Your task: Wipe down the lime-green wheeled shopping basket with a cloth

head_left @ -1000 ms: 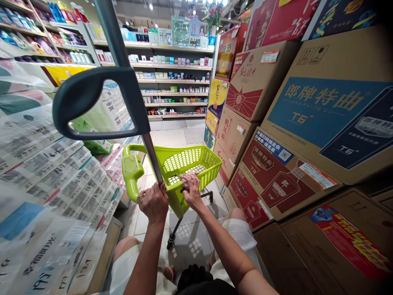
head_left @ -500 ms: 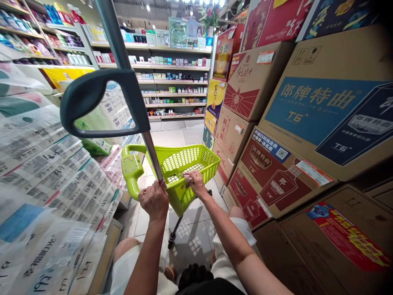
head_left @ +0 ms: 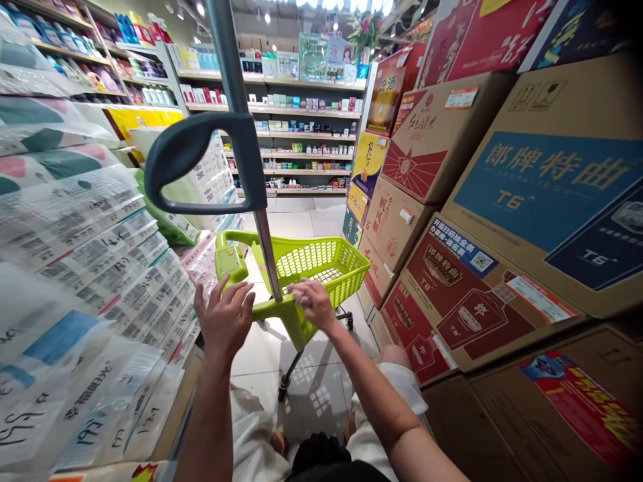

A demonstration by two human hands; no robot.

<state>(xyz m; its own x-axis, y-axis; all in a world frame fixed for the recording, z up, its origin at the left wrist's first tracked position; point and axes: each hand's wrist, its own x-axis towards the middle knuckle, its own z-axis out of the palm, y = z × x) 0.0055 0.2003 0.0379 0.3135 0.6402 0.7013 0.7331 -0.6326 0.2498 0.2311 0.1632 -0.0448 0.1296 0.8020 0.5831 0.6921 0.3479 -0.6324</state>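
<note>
A lime-green shopping cart (head_left: pixel 296 309) with a perforated basket stands in front of me, tilted in view. A metal pole (head_left: pixel 268 251) with a dark grey loop handle (head_left: pixel 205 120) rises from its near side. My left hand (head_left: pixel 226 318) is open, fingers spread, just at the cart's green push handle (head_left: pixel 231 261); whether the fingertips touch it I cannot tell. My right hand (head_left: pixel 314 302) is at the basket's near rim, right of the pole, with its fingers bent together. Something small and pale seems to be between them, too unclear to name.
Stacked cartons (head_left: pixel 482 301) rise close along the right. Plastic-wrapped paper packs (head_left: pixel 115 248) are piled on the left. Past the cart, a tiled floor (head_left: pixel 296 214) leads to shelves of small packaged goods (head_left: pixel 301 124).
My left hand has let go near the foot of the pole, moved left and spread its fingers. My right hand stays at the basket rim. The view has shifted slightly left.
</note>
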